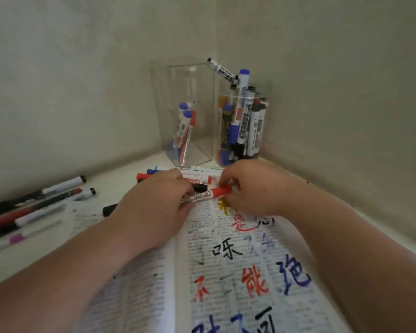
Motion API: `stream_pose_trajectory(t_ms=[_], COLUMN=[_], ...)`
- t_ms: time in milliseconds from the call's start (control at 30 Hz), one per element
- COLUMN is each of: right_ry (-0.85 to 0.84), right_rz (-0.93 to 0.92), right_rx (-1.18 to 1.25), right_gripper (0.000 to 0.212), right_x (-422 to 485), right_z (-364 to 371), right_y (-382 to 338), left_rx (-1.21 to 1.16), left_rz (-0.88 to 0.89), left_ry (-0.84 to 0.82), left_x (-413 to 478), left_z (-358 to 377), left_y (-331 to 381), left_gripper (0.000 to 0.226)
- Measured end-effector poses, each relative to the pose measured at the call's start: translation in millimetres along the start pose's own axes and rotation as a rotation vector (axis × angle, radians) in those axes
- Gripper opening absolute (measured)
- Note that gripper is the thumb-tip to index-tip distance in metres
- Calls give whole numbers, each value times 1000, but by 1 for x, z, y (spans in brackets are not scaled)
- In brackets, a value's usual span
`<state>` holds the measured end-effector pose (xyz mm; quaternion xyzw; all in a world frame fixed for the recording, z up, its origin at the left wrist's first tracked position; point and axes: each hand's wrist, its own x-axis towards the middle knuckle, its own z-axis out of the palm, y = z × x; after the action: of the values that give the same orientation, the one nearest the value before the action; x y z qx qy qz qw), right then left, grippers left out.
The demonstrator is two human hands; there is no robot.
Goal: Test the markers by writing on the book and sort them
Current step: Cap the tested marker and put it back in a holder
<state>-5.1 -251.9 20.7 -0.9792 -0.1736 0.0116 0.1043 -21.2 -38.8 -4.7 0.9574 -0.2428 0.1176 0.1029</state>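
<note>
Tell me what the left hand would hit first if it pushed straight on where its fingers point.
Probably the loose white markers with red caps lying just beyond the left hand; the right hand sits close beside that line, depth unclear.

Upper centre: clear box (190, 111) and round marker cup (243, 131) block the corner; loose markers (197, 175) lie before them. Left: a marker row (34, 203) covers the table (103, 180). Right edge: bare strip beside the book (226, 260).

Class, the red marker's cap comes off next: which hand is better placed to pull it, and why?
Right, probably. The right hand pinches the cap of the red marker, while the left hand grips its white barrel above the book and is better suited to steadying it.
</note>
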Motion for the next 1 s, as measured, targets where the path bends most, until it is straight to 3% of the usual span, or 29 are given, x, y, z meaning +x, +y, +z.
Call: stream_pose_trajectory(t_ms=[133,200,333,400,533,600,667,767,1000], right_ry=[51,85,179,264,424,338,202,108,87], right_rz=[-69,-119,-163,-148,-50,-66,-129,-157,-110], right_rx=[-118,-161,-174,-3,599,989,1229,1331,1380], right_gripper=[29,22,21,19,9,5,11,16,15], right_x=[2,3,7,5,2,-2,-4,-4,-4], right_z=[5,8,13,13,15,13,12,13,13], right_y=[-7,-12,-19,-16,-16,-21,-22,-21,-20], left_rx=[-19,-49,-330,-507,-714,-707,-597,-536,-521], left_rz=[69,116,88,27,-43,-32,25,49,79], left_ry=[59,134,332,402,383,337,308,251,248], left_x=[-1,-1,-6,-9,-13,-13,-12,-10,-10], left_z=[5,8,5,0,-4,-3,-2,-2,-3], left_y=[-5,-8,-3,0,0,0,-2,-4,-1], left_gripper=[24,24,29,41,61,54,35,20,26])
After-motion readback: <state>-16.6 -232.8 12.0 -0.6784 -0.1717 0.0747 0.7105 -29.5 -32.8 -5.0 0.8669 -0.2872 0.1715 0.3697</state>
